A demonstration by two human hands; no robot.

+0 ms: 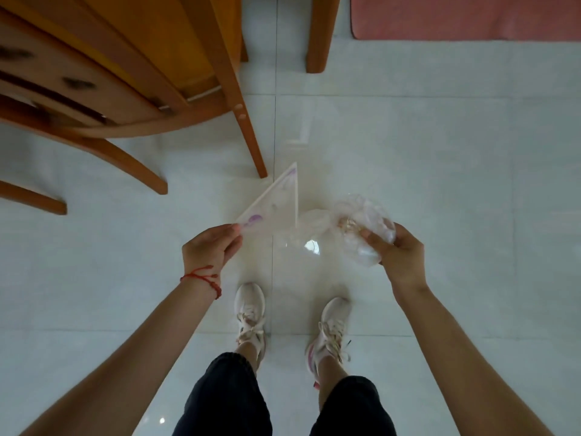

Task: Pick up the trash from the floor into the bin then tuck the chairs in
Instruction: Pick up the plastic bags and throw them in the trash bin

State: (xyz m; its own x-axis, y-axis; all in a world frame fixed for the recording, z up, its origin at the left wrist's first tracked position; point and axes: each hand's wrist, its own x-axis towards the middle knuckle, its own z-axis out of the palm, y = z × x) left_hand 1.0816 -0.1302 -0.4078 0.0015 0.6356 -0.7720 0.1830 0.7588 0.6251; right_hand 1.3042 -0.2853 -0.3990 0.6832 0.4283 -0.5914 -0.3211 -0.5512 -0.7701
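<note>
The person's dark trousers (226, 401) and pale shoes (250, 313) stand on the tiled floor (440, 184). The left hand (209, 250) has its fingers (232, 236) pinched on a corner of a flat white wrapper (273, 202), whose long axis runs up and away toward the chair leg (248, 133). The right hand (396, 256) is closed on a crumpled clear plastic bag (361, 225). Both pieces are already lifted, level with each other; no bin is in view, so the carry probably comes next.

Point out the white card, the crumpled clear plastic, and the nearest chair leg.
white card (276, 202), head view, middle of its face
crumpled clear plastic (364, 221), head view, bunched centre
chair leg (251, 140), head view, mid-length
</note>
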